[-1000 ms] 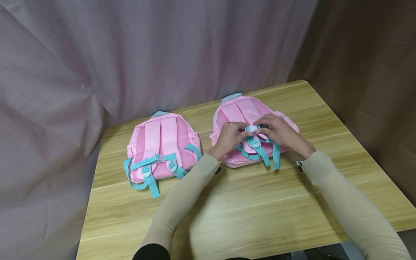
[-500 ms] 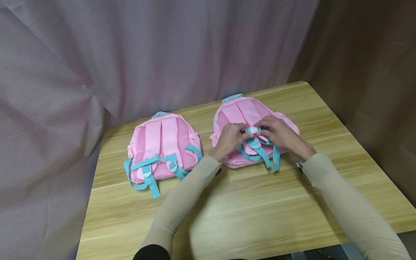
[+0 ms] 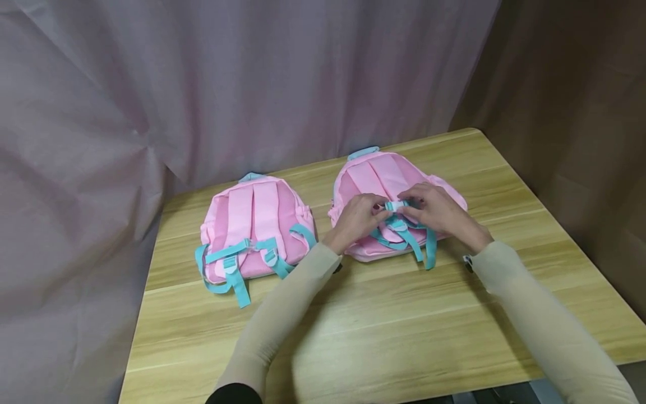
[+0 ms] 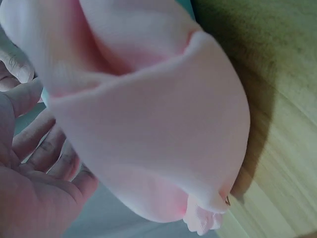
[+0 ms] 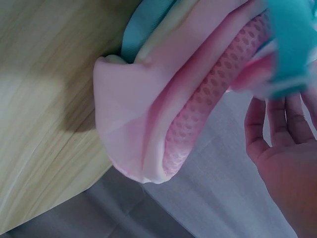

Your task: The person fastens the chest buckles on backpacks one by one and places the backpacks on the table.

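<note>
A pink backpack (image 3: 353,247) with teal straps lies on the table, its shoulder straps facing up. Over its lower middle, both hands meet at a white buckle (image 3: 396,206) on a teal strap. My left hand (image 3: 357,220) pinches the buckle's left end between thumb and fingers. From the other side, my right hand (image 3: 435,209) pinches the right end. The two buckle halves sit together in a line. In the left wrist view the pink side of the backpack (image 4: 158,124) hides the fingertips. A teal strap (image 5: 292,44) hangs before the right hand in the right wrist view.
To the left lies a second pink backpack (image 3: 252,213), its teal straps (image 3: 237,280) joined across the front and trailing onto the wooden table (image 3: 383,336). A grey curtain (image 3: 252,84) hangs behind the table, and a brown one (image 3: 565,140) at the right.
Both hands stay at the buckle with only slight finger shifts. The whole scene sits slightly further right and lower in the head view. Both backpacks keep their places on the table.
</note>
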{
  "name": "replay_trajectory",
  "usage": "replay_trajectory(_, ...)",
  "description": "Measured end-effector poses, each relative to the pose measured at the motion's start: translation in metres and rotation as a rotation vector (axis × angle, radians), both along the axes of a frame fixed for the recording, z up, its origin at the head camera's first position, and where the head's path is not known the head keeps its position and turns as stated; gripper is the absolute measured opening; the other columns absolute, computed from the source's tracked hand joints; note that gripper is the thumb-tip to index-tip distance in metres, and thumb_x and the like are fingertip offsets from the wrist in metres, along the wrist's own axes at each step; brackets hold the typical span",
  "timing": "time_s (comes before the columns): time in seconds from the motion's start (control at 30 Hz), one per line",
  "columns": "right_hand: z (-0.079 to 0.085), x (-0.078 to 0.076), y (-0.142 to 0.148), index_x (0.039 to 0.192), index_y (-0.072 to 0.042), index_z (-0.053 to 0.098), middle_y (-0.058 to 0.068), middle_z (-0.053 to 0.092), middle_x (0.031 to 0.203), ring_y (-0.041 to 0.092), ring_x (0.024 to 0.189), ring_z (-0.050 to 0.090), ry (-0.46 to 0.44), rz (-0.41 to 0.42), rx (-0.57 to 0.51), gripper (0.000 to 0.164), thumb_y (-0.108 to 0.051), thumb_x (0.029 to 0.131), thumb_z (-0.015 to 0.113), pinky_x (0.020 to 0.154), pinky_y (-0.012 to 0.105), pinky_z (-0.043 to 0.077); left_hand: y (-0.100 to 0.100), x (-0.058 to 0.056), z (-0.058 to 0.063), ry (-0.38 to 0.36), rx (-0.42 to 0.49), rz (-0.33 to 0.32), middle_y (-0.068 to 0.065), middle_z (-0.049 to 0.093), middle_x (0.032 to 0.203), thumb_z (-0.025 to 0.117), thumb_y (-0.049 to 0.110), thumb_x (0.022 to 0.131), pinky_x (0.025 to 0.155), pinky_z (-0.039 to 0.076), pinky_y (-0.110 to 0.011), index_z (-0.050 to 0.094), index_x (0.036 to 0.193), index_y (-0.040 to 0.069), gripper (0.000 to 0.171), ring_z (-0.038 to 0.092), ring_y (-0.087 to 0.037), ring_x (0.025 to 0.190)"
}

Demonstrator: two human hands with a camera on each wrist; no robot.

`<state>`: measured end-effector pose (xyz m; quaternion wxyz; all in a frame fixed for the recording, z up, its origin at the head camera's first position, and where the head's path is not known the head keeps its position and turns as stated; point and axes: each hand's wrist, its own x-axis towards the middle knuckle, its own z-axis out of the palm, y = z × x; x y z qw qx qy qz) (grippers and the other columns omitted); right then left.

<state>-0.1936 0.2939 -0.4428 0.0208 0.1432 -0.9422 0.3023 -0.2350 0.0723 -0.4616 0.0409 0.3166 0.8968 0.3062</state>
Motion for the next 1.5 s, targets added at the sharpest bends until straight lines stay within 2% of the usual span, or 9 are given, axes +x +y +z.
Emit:
replay_trajectory(0.2, -0.001, 0.000, -0.007, 0.131, 0.002, 0.075, 0.024, 0.076, 0.130, 0.044, 0.121, 0.071, -0.001, 0.002, -0.031, 0.035, -0.017, 0.101, 0.078, 0.104, 0.063, 0.057, -0.010, 0.003, 0.001, -0.014, 0.005, 0.010, -0.008, 0.079, 0.134, 0.073, 0.029, 0.107, 0.101, 0.061, -0.034, 0.076, 0.136, 0.010, 0.036, 0.075, -0.019, 0.113)
replay_trajectory(0.37, 0.001, 0.001, -0.019, 0.132, 0.000, 0.074, 0.022, 0.077, 0.128, 0.043, 0.123, 0.070, 0.034, 0.030, -0.061, 0.037, -0.015, 0.099, 0.081, 0.104, 0.063, 0.057, -0.019, 0.007, 0.008, -0.012, -0.014, 0.005, -0.006, 0.078, 0.138, 0.072, 0.029, 0.107, 0.105, 0.060, -0.032, 0.075, 0.137, 0.011, 0.036, 0.075, -0.019, 0.120)
replay_trajectory(0.53, 0.001, 0.003, -0.035, 0.132, 0.001, 0.074, 0.022, 0.079, 0.118, 0.037, 0.104, 0.073, 0.106, 0.067, -0.096, 0.038, -0.012, 0.098, 0.082, 0.090, 0.055, 0.061, -0.033, 0.009, 0.014, 0.005, -0.017, -0.006, -0.006, 0.078, 0.138, 0.073, 0.032, 0.106, 0.104, 0.061, -0.031, 0.075, 0.138, 0.010, 0.038, 0.075, -0.019, 0.121)
replay_trajectory(0.67, 0.000, 0.005, -0.049, 0.132, 0.002, 0.074, 0.021, 0.079, 0.115, 0.034, 0.097, 0.072, 0.125, 0.075, -0.112, 0.039, -0.011, 0.096, 0.083, 0.086, 0.049, 0.060, -0.046, 0.010, 0.016, 0.032, -0.020, -0.016, -0.008, 0.079, 0.134, 0.073, 0.029, 0.106, 0.103, 0.061, -0.033, 0.075, 0.137, 0.008, 0.037, 0.076, -0.021, 0.120)
replay_trajectory(0.9, 0.004, 0.008, -0.079, 0.131, 0.004, 0.074, 0.021, 0.079, 0.113, 0.035, 0.093, 0.073, 0.158, 0.129, -0.123, 0.039, -0.011, 0.096, 0.084, 0.083, 0.054, 0.062, -0.073, 0.015, 0.027, 0.012, -0.037, 0.016, -0.010, 0.077, 0.137, 0.073, 0.026, 0.107, 0.099, 0.064, -0.039, 0.074, 0.138, 0.008, 0.036, 0.075, -0.025, 0.119)
replay_trajectory(1.07, 0.010, 0.009, -0.101, 0.132, 0.001, 0.075, 0.018, 0.079, 0.114, 0.034, 0.097, 0.072, 0.134, 0.157, -0.140, 0.039, -0.013, 0.097, 0.083, 0.084, 0.051, 0.061, -0.095, 0.018, 0.033, 0.032, -0.035, 0.021, -0.011, 0.078, 0.134, 0.072, 0.025, 0.107, 0.096, 0.064, -0.039, 0.075, 0.136, 0.006, 0.034, 0.076, -0.026, 0.117)
replay_trajectory(1.2, 0.012, 0.007, -0.120, 0.135, -0.001, 0.074, 0.017, 0.078, 0.113, 0.035, 0.099, 0.072, 0.109, 0.193, -0.142, 0.040, -0.013, 0.097, 0.082, 0.086, 0.049, 0.061, -0.116, 0.020, 0.035, 0.031, -0.023, 0.045, -0.009, 0.079, 0.130, 0.073, 0.022, 0.106, 0.090, 0.064, -0.039, 0.078, 0.130, 0.006, 0.030, 0.075, -0.025, 0.112)
replay_trajectory(1.33, 0.010, 0.003, -0.139, 0.134, 0.000, 0.075, 0.018, 0.078, 0.111, 0.034, 0.099, 0.072, 0.117, 0.239, -0.140, 0.039, -0.013, 0.097, 0.082, 0.086, 0.048, 0.062, -0.137, 0.020, 0.035, 0.049, -0.052, 0.072, -0.008, 0.080, 0.123, 0.073, 0.022, 0.106, 0.086, 0.063, -0.037, 0.080, 0.125, 0.007, 0.025, 0.075, -0.023, 0.104)
replay_trajectory(1.5, 0.006, -0.002, -0.158, 0.133, 0.004, 0.074, 0.019, 0.078, 0.112, 0.032, 0.101, 0.073, 0.113, 0.304, -0.147, 0.041, -0.013, 0.096, 0.083, 0.088, 0.048, 0.063, -0.162, 0.019, 0.034, 0.062, -0.081, 0.109, -0.011, 0.081, 0.114, 0.073, 0.017, 0.104, 0.087, 0.063, -0.039, 0.082, 0.116, 0.004, 0.019, 0.077, -0.025, 0.099)
